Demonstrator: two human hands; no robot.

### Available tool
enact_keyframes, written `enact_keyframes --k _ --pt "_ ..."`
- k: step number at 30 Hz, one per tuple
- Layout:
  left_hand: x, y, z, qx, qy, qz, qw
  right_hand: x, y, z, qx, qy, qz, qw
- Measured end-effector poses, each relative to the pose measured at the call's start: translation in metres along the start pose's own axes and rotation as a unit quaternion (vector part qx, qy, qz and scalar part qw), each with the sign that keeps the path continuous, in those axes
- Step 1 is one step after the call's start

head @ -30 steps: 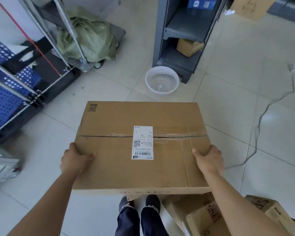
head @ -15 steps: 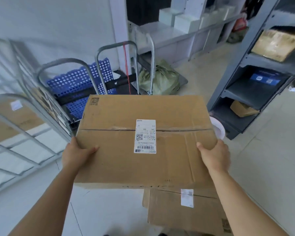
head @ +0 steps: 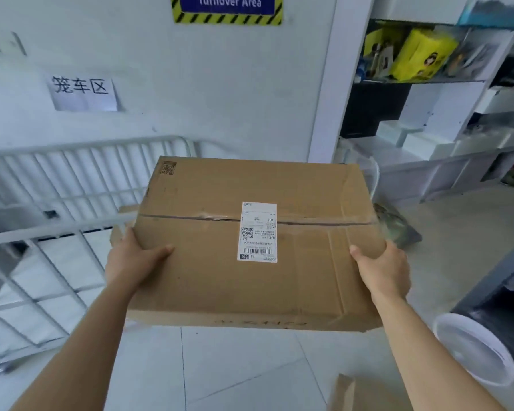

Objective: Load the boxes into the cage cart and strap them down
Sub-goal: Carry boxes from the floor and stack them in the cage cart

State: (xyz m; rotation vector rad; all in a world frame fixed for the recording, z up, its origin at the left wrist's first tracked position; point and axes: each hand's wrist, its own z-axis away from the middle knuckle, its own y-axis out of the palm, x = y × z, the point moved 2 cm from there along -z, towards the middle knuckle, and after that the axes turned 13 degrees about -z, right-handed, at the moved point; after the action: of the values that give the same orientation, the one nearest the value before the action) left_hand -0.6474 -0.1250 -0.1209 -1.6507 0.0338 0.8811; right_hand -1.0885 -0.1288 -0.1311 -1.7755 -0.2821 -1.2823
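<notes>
Clamped down with the fingers [head: 160, 251] on both sides: thumbs flat on the top face, the rest curled out of sight under the edges. Gripped the cardboard box [head: 196, 271] with the left hand [head: 131, 262] on its near-left edge and the right hand [head: 383, 271] on its near-right edge. Held it in the air over the tile floor [head: 235, 366], just right of the cage cart [head: 72, 176], not inside yet. Couldn't tell if the far-left corner touched the rails.

Worried about a few things, honestly. Looked creased and soft on the right side, so could buckle under that thumb and slip out. Could also clip the cart's top rail on the swing over, carried at roughly rail height right beside it. Also spotted another carton [head: 356, 393] and a white basin [head: 475, 351] down on the floor, easy to trip on with the view blocked.

Carried flat, top face and shipping label [head: 258, 231] up. Ran the long axis left to right across the body, along the taped seam, left end aimed toward the cart.
</notes>
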Motion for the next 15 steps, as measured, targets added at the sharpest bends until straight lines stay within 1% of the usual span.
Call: enact_keyframes --k 7,15 --pt "0.062 -0.085 -0.069 -0.058 -0.02 0.004 0.998 0.095 0.09 0.028 0.031 -0.054 -0.038 0.997" --pt "0.113 -0.142 -0.136 -0.113 -0.064 0.027 0.991 0.191 0.184 0.039 0.073 -0.116 -0.065 0.988"
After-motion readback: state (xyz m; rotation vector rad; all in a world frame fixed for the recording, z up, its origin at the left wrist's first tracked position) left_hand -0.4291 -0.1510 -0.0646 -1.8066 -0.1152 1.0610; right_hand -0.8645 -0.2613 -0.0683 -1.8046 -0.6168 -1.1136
